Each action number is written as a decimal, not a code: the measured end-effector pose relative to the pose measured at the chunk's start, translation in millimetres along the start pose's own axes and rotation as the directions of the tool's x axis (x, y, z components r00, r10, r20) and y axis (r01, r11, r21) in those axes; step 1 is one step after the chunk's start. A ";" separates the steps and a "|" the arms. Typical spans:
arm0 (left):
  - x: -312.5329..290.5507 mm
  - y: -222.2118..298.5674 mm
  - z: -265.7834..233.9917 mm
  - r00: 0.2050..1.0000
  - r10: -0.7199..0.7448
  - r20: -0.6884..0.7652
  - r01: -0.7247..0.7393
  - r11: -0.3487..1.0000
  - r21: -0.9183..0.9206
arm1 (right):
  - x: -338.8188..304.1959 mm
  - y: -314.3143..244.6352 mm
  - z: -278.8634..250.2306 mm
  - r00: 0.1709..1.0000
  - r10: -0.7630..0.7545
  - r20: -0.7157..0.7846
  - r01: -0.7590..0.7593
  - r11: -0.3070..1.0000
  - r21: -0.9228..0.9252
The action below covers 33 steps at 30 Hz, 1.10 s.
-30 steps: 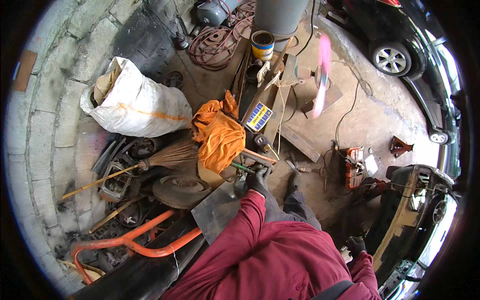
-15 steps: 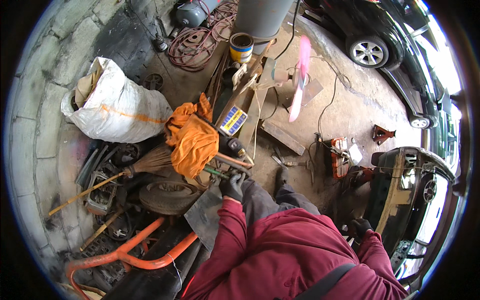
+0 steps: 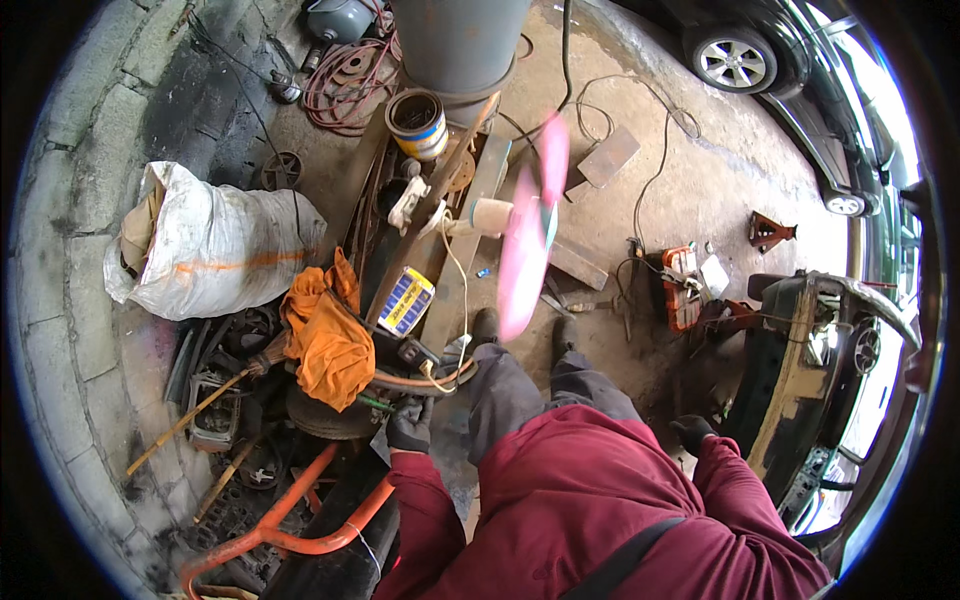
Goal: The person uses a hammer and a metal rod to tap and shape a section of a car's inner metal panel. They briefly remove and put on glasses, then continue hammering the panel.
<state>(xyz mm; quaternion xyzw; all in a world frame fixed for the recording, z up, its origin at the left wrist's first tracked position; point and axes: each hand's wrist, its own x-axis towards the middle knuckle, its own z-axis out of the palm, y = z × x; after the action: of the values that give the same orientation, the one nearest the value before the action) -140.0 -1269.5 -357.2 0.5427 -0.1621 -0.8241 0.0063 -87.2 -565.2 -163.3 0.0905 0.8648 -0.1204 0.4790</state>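
In the head view, the pink-bladed fan (image 3: 525, 250) shows nearer the shoes (image 3: 566, 333) than a second ago, suggesting a stance closer to the work. The left hand (image 3: 408, 425) meets the green rod (image 3: 375, 402) below the orange cloth (image 3: 330, 345); I cannot tell whether its fingers grip. The right hand (image 3: 692, 432) hangs apart, its fingers unclear.

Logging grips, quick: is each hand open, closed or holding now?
Left hand: at the green rod; grip cannot be told.
Right hand: no held thing visible; open or closed unclear.
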 end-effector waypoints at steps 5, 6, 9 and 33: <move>-9.4 0.0 2.9 0.998 0.053 0.042 -0.055 0.998 0.042 | 64.4 -27.5 -68.7 0.995 0.077 -0.061 -0.075 0.997 0.034; -14.4 -3.0 5.7 0.998 0.058 -0.001 -0.058 0.998 0.023 | 76.0 -47.3 -96.6 0.991 0.101 -0.085 -0.094 0.992 0.087; -19.0 -6.7 8.5 0.999 0.043 -0.025 -0.043 0.999 0.018 | 114.7 -84.5 -151.1 0.983 0.017 -0.182 0.004 0.994 0.112; -20.3 -74.2 76.7 0.883 0.407 -0.235 -0.235 0.815 0.530 | 246.4 32.6 -129.8 0.880 -0.465 0.096 0.472 0.834 -0.285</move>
<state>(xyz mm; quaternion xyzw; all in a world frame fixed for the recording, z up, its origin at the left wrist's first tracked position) -188.2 -1175.4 -331.9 0.6237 -0.4511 -0.6372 0.0383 -312.3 -485.7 -310.4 -0.1989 0.8631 -0.1022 0.4528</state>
